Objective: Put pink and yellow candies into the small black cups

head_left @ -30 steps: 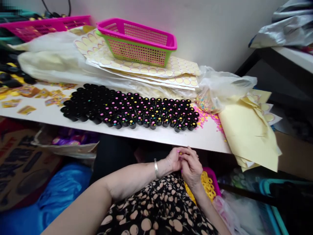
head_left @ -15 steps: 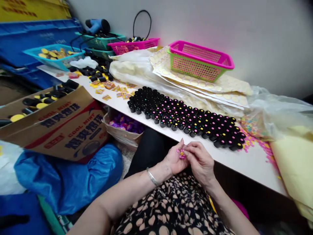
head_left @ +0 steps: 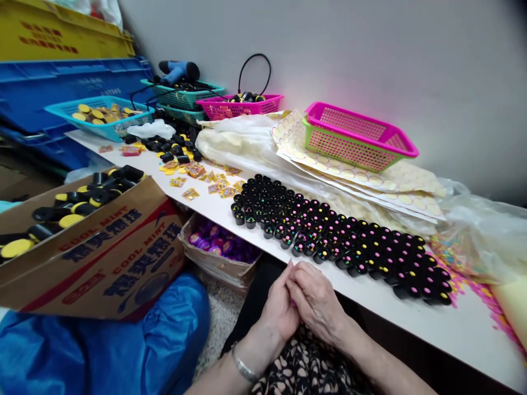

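Observation:
My left hand (head_left: 280,310), with a silver bangle at its wrist, is cupped in front of the table edge. My right hand (head_left: 316,296) lies against it, fingers bent over the left palm. A speck of the small pink pieces (head_left: 292,302) shows between the hands; the rest is hidden. Just beyond them stand rows of small black cups (head_left: 329,233) on the white table (head_left: 424,329). Pink or yellow dots show inside many cups. Loose pink pieces (head_left: 489,302) are scattered at the right end of the rows.
A pink basket (head_left: 362,123) nested in a green one sits on sticker sheets (head_left: 349,164). Small yellow packets (head_left: 216,184) lie left of the cups. A cardboard box (head_left: 135,258) of black-and-yellow pieces and a box of purple items (head_left: 222,241) stand left, below the table.
My right hand has gone from picking at the pink and yellow pieces in the open left palm to closing over it. The view has shifted, so the table sits lower in the picture.

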`<action>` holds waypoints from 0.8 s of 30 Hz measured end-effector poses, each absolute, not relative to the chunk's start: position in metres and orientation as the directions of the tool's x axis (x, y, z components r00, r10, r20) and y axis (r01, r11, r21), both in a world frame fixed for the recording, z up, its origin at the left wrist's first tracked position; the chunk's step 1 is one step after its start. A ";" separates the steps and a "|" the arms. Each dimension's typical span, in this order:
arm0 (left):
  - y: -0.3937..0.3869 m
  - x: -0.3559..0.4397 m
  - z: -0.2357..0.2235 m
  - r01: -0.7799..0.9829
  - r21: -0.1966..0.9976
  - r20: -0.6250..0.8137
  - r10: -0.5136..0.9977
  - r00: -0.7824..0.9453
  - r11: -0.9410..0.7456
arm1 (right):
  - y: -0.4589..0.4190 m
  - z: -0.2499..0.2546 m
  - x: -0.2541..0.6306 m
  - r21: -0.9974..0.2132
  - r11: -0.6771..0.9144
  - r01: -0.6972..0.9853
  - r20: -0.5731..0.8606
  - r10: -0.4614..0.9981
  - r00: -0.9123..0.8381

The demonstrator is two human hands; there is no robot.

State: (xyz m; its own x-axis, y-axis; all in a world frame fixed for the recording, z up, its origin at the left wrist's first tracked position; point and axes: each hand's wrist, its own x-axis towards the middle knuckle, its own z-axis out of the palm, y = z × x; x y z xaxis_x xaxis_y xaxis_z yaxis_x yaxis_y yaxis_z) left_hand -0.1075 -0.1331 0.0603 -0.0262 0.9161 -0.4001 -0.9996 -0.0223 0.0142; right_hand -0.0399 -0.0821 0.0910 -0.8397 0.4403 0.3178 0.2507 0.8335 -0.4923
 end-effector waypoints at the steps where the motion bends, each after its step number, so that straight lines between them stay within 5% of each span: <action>1: -0.136 -0.112 0.061 -0.997 0.024 -0.441 0.894 -0.072 -0.069 | -0.080 0.091 -0.042 -0.489 0.835 0.253 0.324 0.443 -0.836; 6: -0.146 -0.126 0.063 -0.943 0.278 -0.490 0.817 -0.304 -0.183 | -0.070 0.088 -0.044 -0.367 0.864 0.345 0.260 0.452 -0.854; 10: -0.147 -0.130 0.058 -0.899 0.399 -0.498 0.781 -0.376 -0.178 | -0.067 0.078 -0.049 -0.420 0.832 0.362 0.265 0.494 -0.828; 13: -0.144 -0.132 0.053 -0.905 0.379 -0.511 0.771 -0.380 -0.195 | -0.068 0.070 -0.054 -0.445 0.845 0.297 0.364 0.474 -0.802; 17: -0.139 -0.136 0.048 -0.929 0.297 -0.538 0.764 -0.355 -0.222 | -0.068 0.065 -0.060 -0.298 0.927 0.227 0.464 0.349 -0.814; 24: -0.133 -0.144 0.050 -0.931 0.268 -0.548 0.756 -0.358 -0.247 | -0.057 0.075 -0.067 -0.223 0.948 0.227 0.366 0.297 -0.882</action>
